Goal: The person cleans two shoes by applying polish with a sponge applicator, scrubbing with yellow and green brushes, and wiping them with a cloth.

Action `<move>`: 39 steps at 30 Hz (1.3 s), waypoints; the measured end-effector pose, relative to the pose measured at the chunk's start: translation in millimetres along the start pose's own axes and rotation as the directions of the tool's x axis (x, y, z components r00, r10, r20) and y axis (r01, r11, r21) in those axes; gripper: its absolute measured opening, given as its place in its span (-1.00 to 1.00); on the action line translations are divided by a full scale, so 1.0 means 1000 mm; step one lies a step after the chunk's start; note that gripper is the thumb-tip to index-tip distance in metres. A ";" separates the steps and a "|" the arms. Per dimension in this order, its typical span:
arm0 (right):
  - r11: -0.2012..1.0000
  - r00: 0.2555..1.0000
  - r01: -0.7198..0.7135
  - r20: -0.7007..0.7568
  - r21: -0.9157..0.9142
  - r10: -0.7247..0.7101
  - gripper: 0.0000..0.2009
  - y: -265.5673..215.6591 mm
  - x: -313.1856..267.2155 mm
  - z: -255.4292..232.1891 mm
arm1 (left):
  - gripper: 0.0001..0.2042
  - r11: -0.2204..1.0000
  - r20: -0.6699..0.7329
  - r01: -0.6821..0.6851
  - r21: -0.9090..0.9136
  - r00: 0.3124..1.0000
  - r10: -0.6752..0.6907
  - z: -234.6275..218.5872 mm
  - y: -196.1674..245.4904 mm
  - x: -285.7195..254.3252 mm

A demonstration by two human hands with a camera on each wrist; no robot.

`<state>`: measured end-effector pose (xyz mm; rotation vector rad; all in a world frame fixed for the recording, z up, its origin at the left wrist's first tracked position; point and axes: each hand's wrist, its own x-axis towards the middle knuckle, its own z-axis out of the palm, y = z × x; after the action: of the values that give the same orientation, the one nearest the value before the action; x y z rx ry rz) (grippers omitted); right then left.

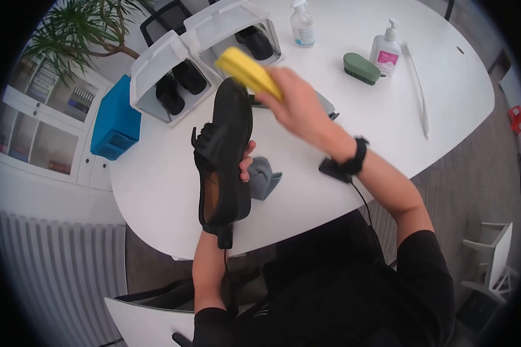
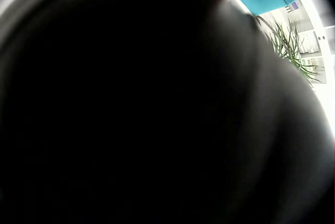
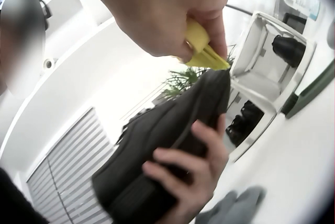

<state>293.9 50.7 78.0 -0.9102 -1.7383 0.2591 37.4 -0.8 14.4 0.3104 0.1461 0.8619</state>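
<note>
A black lace-up leather shoe (image 1: pixel 226 133) is held up over the table, toe pointing away and tan lining showing at its opening. My left hand (image 1: pixel 247 162) grips it from beneath, its fingers (image 3: pixel 183 164) curled up along the sole side in the right wrist view. Most of that palm is hidden behind the shoe, whose dark surface fills the left wrist view. My right hand (image 1: pixel 298 107) pinches a long yellow block (image 1: pixel 248 68), blurred in the head view. In the right wrist view, the yellow block (image 3: pixel 201 51) is right at the shoe's toe.
Two white boxes (image 1: pixel 147 66) with dark shoes inside stand at the back left, beside a blue box (image 1: pixel 117 118). A grey cloth (image 1: pixel 263 178) lies near the shoe. Farther right are a green brush (image 1: pixel 360 66), a pump bottle (image 1: pixel 385 52), a spray bottle (image 1: pixel 302 26) and a white stick (image 1: pixel 418 87).
</note>
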 end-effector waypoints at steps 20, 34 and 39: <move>0.949 0.875 0.117 0.422 0.292 -0.237 -0.45 -0.080 -0.092 0.016 | -0.43 0.954 0.015 0.047 -0.296 0.999 -0.044 -0.042 0.035 0.004; 0.985 0.925 0.174 0.341 0.020 -0.170 -0.29 -0.080 -0.097 0.022 | -0.16 0.890 -0.213 -0.413 0.191 0.868 0.449 0.010 0.008 0.002; 0.976 0.945 0.216 0.243 0.034 -0.218 -0.34 -0.085 -0.110 0.027 | -0.22 0.858 -0.112 -0.503 0.106 0.851 0.513 0.007 0.009 -0.003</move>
<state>243.3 -74.7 38.0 -0.6949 -2.0486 0.2402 30.7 0.9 23.5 0.3659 0.2288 1.4117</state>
